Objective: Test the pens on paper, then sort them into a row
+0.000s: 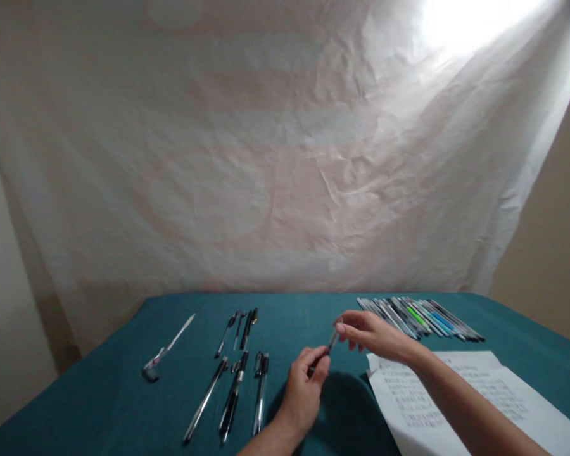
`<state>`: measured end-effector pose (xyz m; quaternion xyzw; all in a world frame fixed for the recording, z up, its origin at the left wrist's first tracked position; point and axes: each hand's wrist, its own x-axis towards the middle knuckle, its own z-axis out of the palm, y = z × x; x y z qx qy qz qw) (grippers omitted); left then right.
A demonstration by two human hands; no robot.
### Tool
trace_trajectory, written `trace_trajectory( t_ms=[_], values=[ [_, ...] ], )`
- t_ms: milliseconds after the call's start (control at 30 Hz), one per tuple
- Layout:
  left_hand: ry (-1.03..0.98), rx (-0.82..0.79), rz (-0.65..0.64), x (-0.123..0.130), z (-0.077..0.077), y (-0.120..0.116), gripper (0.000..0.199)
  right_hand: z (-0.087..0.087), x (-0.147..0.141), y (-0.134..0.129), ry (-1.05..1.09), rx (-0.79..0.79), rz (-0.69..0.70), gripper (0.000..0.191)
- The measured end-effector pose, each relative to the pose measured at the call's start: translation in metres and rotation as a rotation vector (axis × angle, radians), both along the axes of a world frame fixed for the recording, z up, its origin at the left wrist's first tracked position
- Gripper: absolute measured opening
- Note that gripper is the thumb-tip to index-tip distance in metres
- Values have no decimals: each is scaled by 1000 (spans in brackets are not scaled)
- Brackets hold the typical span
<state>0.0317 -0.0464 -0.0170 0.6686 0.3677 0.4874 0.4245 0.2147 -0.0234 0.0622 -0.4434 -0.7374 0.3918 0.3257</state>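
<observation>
Between my two hands is a slim clear pen (333,341), tilted up to the right above the table. My left hand (305,386) is closed around its lower, dark end. At the upper end, the thumb and fingers of my right hand (363,332) pinch the pen. Left of my left hand lie three pens in a near row: a clear pen (205,400), a black pen (233,398) and another clear pen with a dark top (261,394). Behind them rests a group of smaller-looking dark pens (245,328).
A green cloth (114,405) covers the table. Many pens and markers (420,318) lie side by side at the back right. Handwritten paper sheets (475,386) lie under my right forearm. A thin white stick with a dark end (168,349) is far left. A pale sheet (285,158) hangs behind.
</observation>
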Motion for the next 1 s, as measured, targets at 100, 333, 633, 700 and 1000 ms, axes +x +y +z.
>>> trace_trajectory(
  t_ms=[100, 333, 633, 700, 1000],
  values=[
    [-7, -20, 7, 0, -2, 2, 34, 5, 6, 1, 142, -36, 79, 47],
    [-47, -34, -26, 1, -2, 0, 34, -6, 1, 7, 229, -19, 33, 34],
    [-126, -112, -70, 3, -2, 0, 36, -10, -5, 7, 238, -53, -35, 36],
    [-144, -144, -73, 4, -1, 0, 37, -5, -6, 1, 310, -96, 32, 39],
    [-178, -187, -96, 4, 3, -2, 35, -24, -15, 10, 334, -93, -96, 33]
  ],
)
